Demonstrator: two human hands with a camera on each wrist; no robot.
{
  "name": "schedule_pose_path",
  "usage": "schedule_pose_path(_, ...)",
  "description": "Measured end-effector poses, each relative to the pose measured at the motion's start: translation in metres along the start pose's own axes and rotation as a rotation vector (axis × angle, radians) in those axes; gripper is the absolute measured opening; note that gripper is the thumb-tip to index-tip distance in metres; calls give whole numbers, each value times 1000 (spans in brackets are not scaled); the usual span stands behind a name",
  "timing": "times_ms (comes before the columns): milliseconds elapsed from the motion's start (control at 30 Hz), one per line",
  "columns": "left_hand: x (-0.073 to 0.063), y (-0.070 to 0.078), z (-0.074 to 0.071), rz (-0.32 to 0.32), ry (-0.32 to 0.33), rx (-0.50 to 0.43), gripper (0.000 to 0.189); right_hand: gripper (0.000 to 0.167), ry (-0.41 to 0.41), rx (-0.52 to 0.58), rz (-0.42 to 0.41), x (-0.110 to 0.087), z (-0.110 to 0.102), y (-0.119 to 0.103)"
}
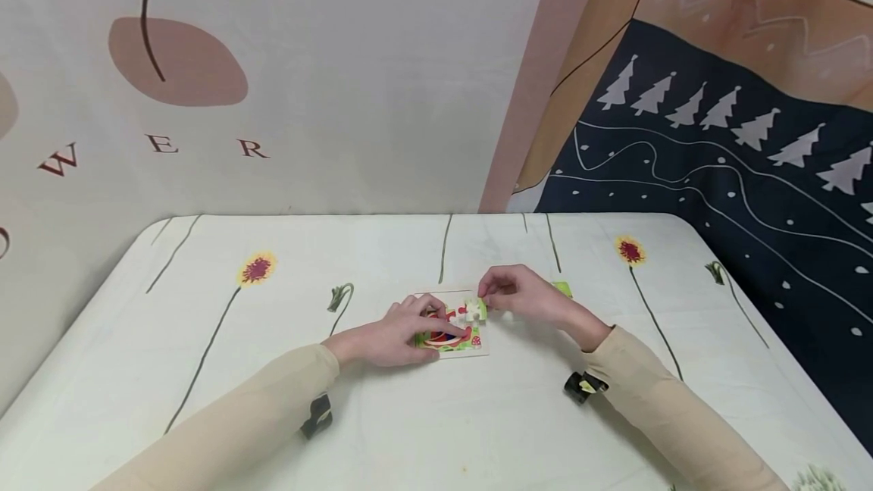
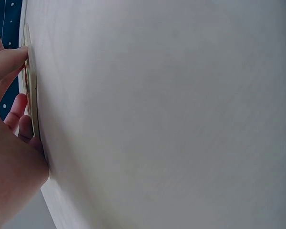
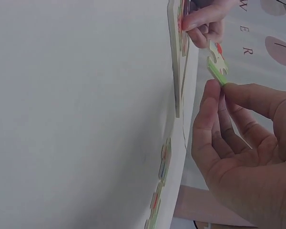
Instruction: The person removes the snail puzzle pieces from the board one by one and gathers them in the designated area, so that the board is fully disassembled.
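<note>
Pinching puzzle piece (image 3: 218,63) with right hand (image 1: 521,294), thumb and fingertips set narrow on its green edge, piece hanging just above right side of puzzle board (image 1: 486,344). Left hand (image 1: 402,336) lying loosely spread over board's left side, index finger reaching across and touching printed picture (image 1: 450,343). I'm judging piece light, thin, stiff, maybe slightly slick; knobs looking likeliest to chip, so I'm favouring straight outer edge. Loose pieces (image 3: 165,162) lying right of board; flowered cloth (image 1: 464,430) spreading beneath board.
</note>
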State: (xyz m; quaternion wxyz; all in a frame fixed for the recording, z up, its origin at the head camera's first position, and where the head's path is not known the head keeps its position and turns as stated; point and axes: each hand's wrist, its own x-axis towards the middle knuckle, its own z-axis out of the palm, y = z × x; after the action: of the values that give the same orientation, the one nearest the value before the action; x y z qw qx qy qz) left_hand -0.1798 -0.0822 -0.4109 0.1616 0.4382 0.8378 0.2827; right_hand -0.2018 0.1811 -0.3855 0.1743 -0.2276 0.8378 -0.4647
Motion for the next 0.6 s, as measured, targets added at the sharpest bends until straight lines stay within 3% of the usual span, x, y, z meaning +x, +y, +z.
schedule_pose_path(600,0,1,0,-7,-1,15,44,16,52,9,20,-23,-17,14)
